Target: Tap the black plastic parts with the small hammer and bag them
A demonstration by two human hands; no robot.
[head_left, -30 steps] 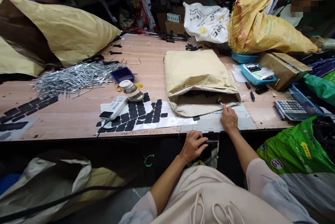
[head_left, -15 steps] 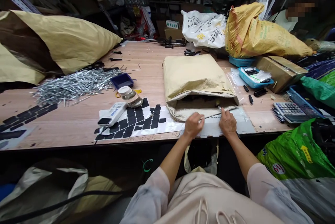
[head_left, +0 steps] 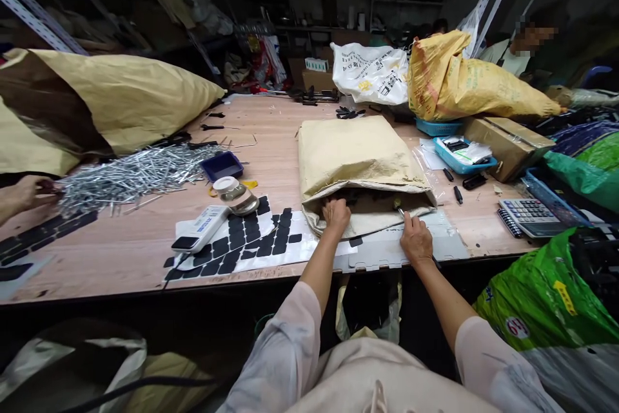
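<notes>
A large tan paper sack (head_left: 355,145) lies on the table with its mouth facing me. My left hand (head_left: 337,216) is at the left part of the opening, its fingertips hidden in the dark inside, so what they hold cannot be made out. At the right of the mouth, my right hand (head_left: 416,239) is closed on a small metal-looking rod (head_left: 401,212) that points toward the opening. Beneath the sack's front edge lies a grey flat sheet (head_left: 382,255).
Metal rods (head_left: 130,174) are heaped at left, where another person's hand (head_left: 24,197) reaches in. A glass jar (head_left: 236,197), white device (head_left: 206,229) and black pads (head_left: 251,232) lie nearer. At right are a calculator (head_left: 532,216), blue baskets and a green bag (head_left: 546,290).
My left hand has moved left and forward into the sack's mouth. My right hand stays near its right edge. Another person's hand has appeared at the far left.
</notes>
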